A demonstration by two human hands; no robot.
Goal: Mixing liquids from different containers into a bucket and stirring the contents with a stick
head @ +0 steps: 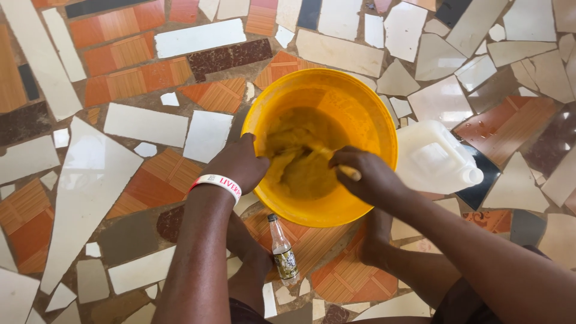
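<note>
A yellow plastic bowl point(366, 108) sits on the tiled floor and holds a thick yellow-brown paste point(303, 171). My left hand point(240, 162) grips the bowl's near left rim; a white and red band circles that wrist. A wooden stick point(336, 161) is held in my right hand point(366, 174), its far end sunk in the paste. Both hands are at the near side of the bowl.
A white plastic jerrycan point(435, 159) lies on its side just right of the bowl. A small clear bottle point(283, 252) with a dark cap lies on the floor between my feet point(375, 237). The floor is a mosaic of broken white, orange and brown tiles point(144, 126).
</note>
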